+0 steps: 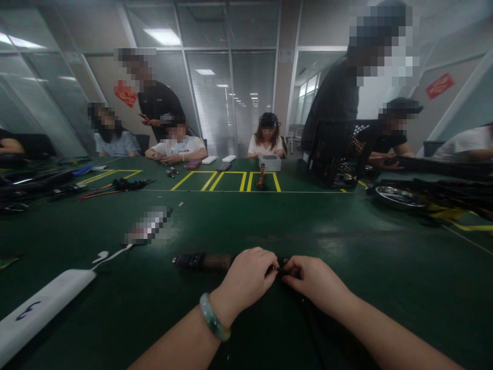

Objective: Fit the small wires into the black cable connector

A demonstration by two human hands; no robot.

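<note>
A dark cylindrical tool (215, 262) with a brown middle and a small metal tip at its left end lies crosswise on the green table. My left hand (250, 277), with a jade bangle (214, 317) at the wrist, is closed over its right part. Fingers curled into a pinch, my right hand (318, 282) almost meets the left at a small dark piece (283, 263). What exactly that piece is stays hidden by the fingertips. A dark cord-like strip (308, 313) runs from under my right hand toward me.
A white power strip (46, 308) marked 3 lies at left, its cable leading to a phone-like device (148, 226). Across the green table (215, 216) are wires (119, 187), a black computer case (335, 154) and a grey box (270, 162). Several people sit or stand beyond.
</note>
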